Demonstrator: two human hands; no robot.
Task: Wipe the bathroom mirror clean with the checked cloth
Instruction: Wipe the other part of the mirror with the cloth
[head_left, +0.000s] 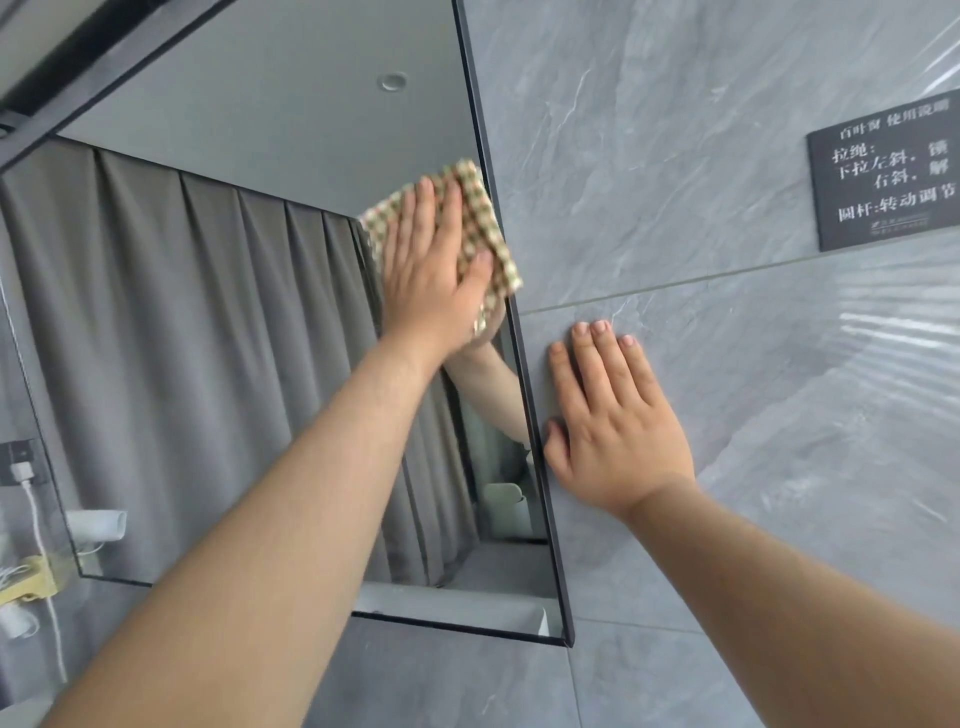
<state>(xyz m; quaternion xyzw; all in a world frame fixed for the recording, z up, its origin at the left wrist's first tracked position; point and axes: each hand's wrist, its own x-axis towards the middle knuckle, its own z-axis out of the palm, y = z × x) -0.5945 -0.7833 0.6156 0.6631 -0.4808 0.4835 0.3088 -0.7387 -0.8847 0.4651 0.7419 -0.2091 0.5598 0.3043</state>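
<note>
The checked cloth (485, 210) lies at the mirror's (234, 312) 2 o'clock edge, pressed flat under the left hand's (434, 275) straight fingers. At the cloth's 5 o'clock, the right hand (618, 426) rests flat, fingers extended, on the wall tile (675, 182).

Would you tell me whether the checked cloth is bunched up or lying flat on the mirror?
Flat: the checked cloth lies spread under the left hand, fingers straight, against the mirror. Whether it is doubled, cannot tell.
</note>
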